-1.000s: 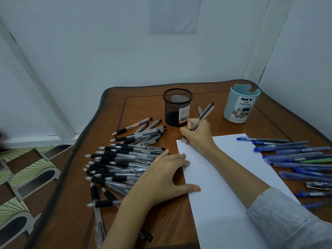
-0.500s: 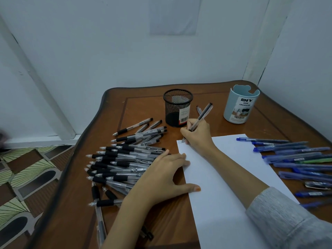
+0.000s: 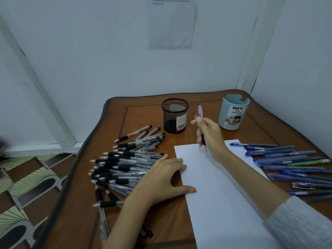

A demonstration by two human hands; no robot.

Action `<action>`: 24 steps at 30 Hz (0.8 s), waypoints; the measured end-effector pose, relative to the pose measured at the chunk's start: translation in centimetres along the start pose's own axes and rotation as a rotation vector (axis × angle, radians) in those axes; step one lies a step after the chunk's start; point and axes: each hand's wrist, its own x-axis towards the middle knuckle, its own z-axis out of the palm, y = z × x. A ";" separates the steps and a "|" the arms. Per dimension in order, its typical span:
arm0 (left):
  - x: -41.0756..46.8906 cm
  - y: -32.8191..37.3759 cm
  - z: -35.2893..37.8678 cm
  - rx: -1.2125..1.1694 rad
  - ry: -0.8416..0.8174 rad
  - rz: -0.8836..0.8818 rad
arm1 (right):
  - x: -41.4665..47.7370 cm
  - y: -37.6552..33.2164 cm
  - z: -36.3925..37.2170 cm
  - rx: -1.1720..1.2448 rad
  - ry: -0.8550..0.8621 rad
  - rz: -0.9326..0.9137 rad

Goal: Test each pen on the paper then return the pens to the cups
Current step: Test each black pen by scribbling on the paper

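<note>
**Pen held over the sheet: risks from here**

Obs. The right hand (image 3: 210, 133) is closed around one pen (image 3: 200, 111). The barrel stands nearly upright and the tip points down at the far edge of the paper (image 3: 215, 186). I cannot tell whether the tip touches the sheet. A faint mark sits at the sheet's far corner, left of this hand.

The left hand (image 3: 161, 177) lies flat with its fingers straight and spread and grips nothing. Its thumb and fingertips press the near-side edge of the paper. The heap of black pens (image 3: 125, 164) lies just beside it on its outer side, touching the wrist.

The mesh cup (image 3: 175, 115) stands just beyond and left of the right hand, and the blue cup (image 3: 233, 112) just beyond and right. The blue pens (image 3: 287, 162) lie in a row to the right of the right forearm.

Judgement. Testing has barely started, and nearly every pen is loose on the worktop (image 3: 143, 112).

Risks:
- The paper may skid under a stroke if the left hand eases off.
- The black heap reaches close to the worktop edge, so a nudge from the left wrist could roll pens off.
- The light mesh cup may tip if the pen strikes its rim.
- With two cups this near, the pen could be dropped into the wrong one.
- If the pen is laid back on the heap, tested and untested pens get mixed.
</note>
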 end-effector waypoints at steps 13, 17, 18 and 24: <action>-0.2 0.9 0.0 0.008 -0.002 0.006 | -1.1 -1.0 -3.8 -0.049 0.019 0.080; -0.1 1.0 0.2 0.024 -0.006 0.011 | 0.2 0.0 -4.5 -0.028 0.065 0.245; -0.1 1.0 0.3 0.029 -0.007 0.013 | 0.6 0.1 -4.6 0.018 0.073 0.296; -0.1 1.0 0.4 0.000 -0.028 -0.019 | 3.6 0.5 -4.5 -0.217 0.097 0.242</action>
